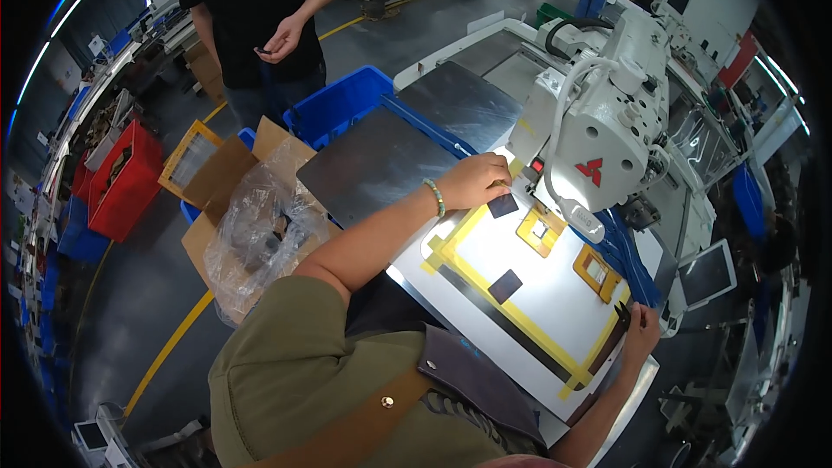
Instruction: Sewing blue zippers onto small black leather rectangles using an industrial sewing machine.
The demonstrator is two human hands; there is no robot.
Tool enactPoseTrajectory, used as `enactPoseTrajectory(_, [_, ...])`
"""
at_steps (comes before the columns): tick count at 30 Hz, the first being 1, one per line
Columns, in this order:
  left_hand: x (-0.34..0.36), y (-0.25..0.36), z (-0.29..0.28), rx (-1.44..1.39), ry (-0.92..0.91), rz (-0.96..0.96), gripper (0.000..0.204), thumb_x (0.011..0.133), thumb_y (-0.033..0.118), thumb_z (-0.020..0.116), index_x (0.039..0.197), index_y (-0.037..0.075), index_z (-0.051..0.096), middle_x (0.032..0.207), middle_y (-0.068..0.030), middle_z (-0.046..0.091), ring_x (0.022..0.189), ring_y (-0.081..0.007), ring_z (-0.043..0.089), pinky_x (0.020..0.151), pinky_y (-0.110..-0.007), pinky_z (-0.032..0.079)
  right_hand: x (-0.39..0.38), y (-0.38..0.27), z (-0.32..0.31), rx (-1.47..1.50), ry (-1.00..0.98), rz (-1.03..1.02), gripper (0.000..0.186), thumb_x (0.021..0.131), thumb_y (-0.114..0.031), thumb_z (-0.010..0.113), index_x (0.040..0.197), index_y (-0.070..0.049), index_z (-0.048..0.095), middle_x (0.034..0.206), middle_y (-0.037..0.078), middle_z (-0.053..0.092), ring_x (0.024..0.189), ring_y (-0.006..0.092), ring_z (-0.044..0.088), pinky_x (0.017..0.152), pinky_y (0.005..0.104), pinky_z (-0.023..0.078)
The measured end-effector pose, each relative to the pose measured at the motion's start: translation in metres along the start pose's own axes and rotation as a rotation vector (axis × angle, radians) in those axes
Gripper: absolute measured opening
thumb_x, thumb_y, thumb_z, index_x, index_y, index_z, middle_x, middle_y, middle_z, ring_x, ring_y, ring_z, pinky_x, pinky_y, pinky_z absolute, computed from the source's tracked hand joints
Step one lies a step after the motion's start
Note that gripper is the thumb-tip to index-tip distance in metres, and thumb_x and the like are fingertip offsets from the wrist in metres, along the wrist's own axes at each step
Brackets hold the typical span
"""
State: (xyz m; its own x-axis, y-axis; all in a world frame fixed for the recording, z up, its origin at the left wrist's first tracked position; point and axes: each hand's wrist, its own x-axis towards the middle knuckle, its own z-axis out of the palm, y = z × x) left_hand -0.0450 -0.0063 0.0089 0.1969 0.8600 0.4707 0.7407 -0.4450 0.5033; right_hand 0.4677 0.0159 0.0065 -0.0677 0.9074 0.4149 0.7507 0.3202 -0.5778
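Left hand (472, 180) by dark patch (503, 204), grip unclear | right hand (641, 334) pinching black tool (622, 313) | yellow-taped white board (544, 295) | grey floor (173, 264)

Looking steeply down from the wearer's head, through the left one of two side-by-side fisheye cameras. Facing forward over the olive shirt (303, 381) toward the left hand (475, 182), the right hand (640, 336) and the white work panel (546, 282), near and right of centre. Catching the sewing machine (598, 134) close by at upper right, then reaching past the desk (373, 165) to a standing person (260, 26) and the workshop floor (160, 269) farther off. Bending straight edges toward a dark rounded rim around the whole view.
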Motion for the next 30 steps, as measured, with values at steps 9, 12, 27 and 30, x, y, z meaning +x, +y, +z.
enactPoseTrajectory(9, [0.0, 0.0, 0.005, 0.02, 0.034, 0.026, 0.013, 0.091, 0.016, 0.074, 0.095, 0.004, 0.077, 0.097, -0.0086, 0.069, 0.098, -0.0284, 0.066, 0.088, -0.039, 0.053, -0.001, -0.003, -0.001, 0.005, -0.017, -0.04, 0.018, 0.101, -0.012, 0.066, 0.091, 0.003, 0.064, 0.087, 0.013, 0.064, 0.082, 0.026, 0.061, 0.08, 0.0374, 0.049])
enactPoseTrajectory(12, [0.001, 0.002, 0.004, 0.027, 0.021, 0.039, 0.013, 0.091, 0.017, 0.075, 0.095, 0.004, 0.077, 0.096, -0.0086, 0.068, 0.099, -0.0287, 0.066, 0.089, -0.04, 0.053, 0.0, -0.004, -0.001, -0.003, -0.014, -0.054, 0.018, 0.101, -0.012, 0.066, 0.091, 0.003, 0.064, 0.087, 0.013, 0.065, 0.082, 0.0266, 0.062, 0.079, 0.0377, 0.049])
enactPoseTrajectory(27, [0.0, -0.005, 0.007, -0.015, -0.026, 0.009, 0.019, 0.092, 0.02, 0.076, 0.103, 0.005, 0.077, 0.103, -0.0097, 0.067, 0.104, -0.0299, 0.065, 0.092, -0.04, 0.052, -0.001, -0.003, 0.001, 0.02, 0.006, -0.081, 0.021, 0.103, -0.015, 0.065, 0.095, 0.004, 0.067, 0.086, 0.012, 0.065, 0.079, 0.0217, 0.062, 0.076, 0.0351, 0.049])
enactPoseTrajectory(30, [0.0, -0.01, 0.008, -0.027, 0.012, 0.047, 0.018, 0.091, 0.019, 0.077, 0.102, 0.004, 0.076, 0.101, -0.0098, 0.066, 0.101, -0.0292, 0.065, 0.089, -0.04, 0.052, 0.001, -0.002, -0.002, 0.023, 0.025, -0.093, 0.025, 0.105, -0.018, 0.064, 0.095, 0.005, 0.067, 0.085, 0.011, 0.066, 0.078, 0.0181, 0.061, 0.074, 0.0336, 0.048])
